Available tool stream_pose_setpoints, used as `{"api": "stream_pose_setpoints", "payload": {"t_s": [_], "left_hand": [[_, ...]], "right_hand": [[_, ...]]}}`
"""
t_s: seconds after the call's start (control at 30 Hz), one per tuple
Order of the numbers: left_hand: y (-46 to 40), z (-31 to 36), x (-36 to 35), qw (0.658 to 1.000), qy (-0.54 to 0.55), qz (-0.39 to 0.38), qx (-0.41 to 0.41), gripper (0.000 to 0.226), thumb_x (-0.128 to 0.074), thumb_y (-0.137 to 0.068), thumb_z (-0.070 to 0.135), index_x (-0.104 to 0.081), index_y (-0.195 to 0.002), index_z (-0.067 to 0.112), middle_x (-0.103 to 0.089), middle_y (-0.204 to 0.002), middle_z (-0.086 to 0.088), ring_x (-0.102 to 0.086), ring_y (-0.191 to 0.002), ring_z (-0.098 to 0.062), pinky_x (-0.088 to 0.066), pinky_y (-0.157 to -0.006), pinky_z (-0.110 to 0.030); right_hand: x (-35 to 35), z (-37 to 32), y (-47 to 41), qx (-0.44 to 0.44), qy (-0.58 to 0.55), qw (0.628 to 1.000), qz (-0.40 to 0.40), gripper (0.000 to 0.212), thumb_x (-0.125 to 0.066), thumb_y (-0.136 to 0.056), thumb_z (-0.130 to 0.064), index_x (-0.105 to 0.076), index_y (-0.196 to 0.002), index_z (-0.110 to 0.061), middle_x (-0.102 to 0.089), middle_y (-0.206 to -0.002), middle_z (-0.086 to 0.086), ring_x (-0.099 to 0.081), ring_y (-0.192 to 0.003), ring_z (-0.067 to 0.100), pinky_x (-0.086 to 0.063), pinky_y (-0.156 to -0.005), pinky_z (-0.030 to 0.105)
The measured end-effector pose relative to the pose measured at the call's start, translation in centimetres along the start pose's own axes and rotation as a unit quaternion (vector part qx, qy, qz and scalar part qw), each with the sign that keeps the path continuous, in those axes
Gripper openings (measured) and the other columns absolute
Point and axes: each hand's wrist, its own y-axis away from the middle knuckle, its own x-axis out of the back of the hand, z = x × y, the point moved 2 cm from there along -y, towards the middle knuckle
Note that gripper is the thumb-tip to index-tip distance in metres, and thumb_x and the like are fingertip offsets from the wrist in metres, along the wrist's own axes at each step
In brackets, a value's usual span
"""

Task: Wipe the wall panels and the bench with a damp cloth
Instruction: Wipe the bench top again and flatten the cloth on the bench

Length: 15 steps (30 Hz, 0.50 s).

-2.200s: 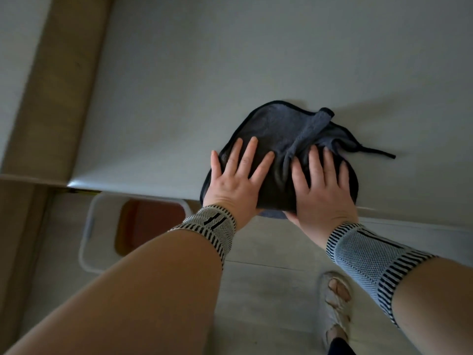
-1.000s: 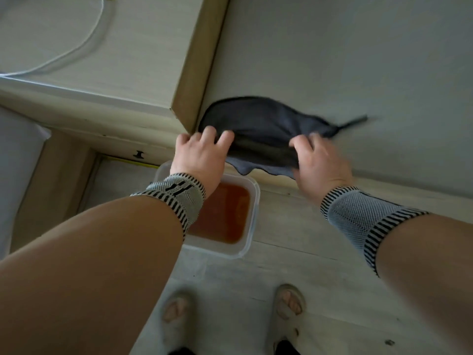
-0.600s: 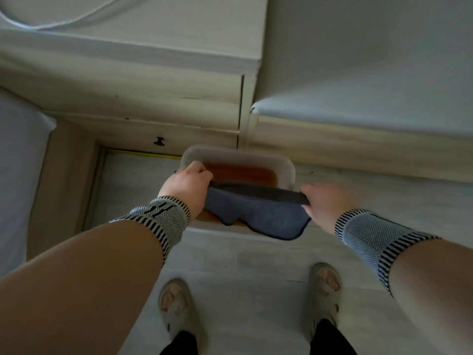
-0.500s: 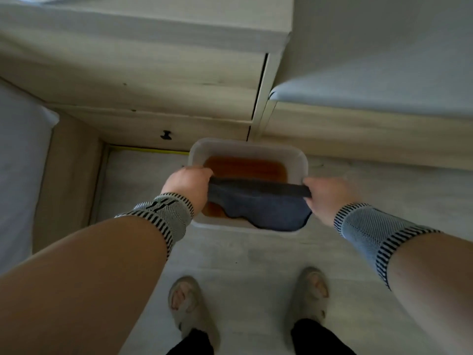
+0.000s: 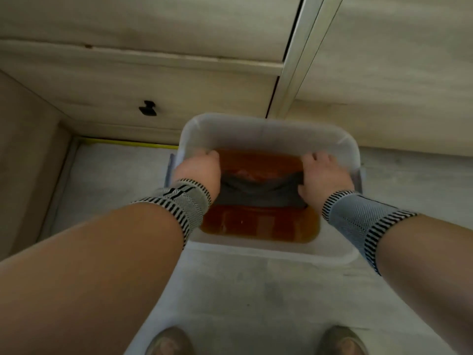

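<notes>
Dark grey cloth (image 5: 258, 193) hangs stretched inside a white plastic tub (image 5: 268, 129), left hand (image 5: 198, 171) and right hand (image 5: 321, 176) each gripping one end, close to the side walls. Tub is rectangular with rounded corners, holding reddish-brown water (image 5: 258, 224). It sits on pale floor (image 5: 230, 290), just beside a light wood drawer front (image 5: 153, 80).

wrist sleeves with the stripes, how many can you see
2. One wrist sleeve is on the left arm, just behind the left hand; the other is on the right arm, behind the right hand. None appear hidden.
</notes>
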Motion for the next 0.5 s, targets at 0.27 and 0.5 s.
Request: {"api": "stream_pose_setpoints", "payload": {"t_s": [0.27,0.5], "left_hand": [[-6.8,2.9,-7.5,0.986,-0.061,-0.153,0.002,0.08,-0.07,-0.089,0.039,-0.022,-0.151,0.02,-0.026,-0.149,-0.013,-0.043,-0.131,-0.04,-0.046,-0.1,-0.046],[-7.7,2.6,-7.4,0.98,0.169,-0.081,0.063,0.054,-0.056,-0.097,0.018,-0.037,-0.147,0.011,-0.053,-0.136,-0.015,-0.056,-0.119,-0.032,-0.051,-0.089,-0.035]], "right_hand": [[-8.7,-2.6,-4.4,0.106,0.095,0.975,-0.173,0.054,-0.056,-0.093,-0.041,-0.038,-0.139,-0.019,-0.035,-0.139,0.007,-0.039,-0.127,0.033,-0.043,-0.102,0.046],[-8.9,-1.5,-6.6,-0.013,-0.054,0.992,-0.116,0.062,-0.062,-0.09,-0.034,-0.026,-0.137,-0.018,-0.053,-0.117,0.014,-0.055,-0.107,0.033,-0.053,-0.085,0.044]]}}
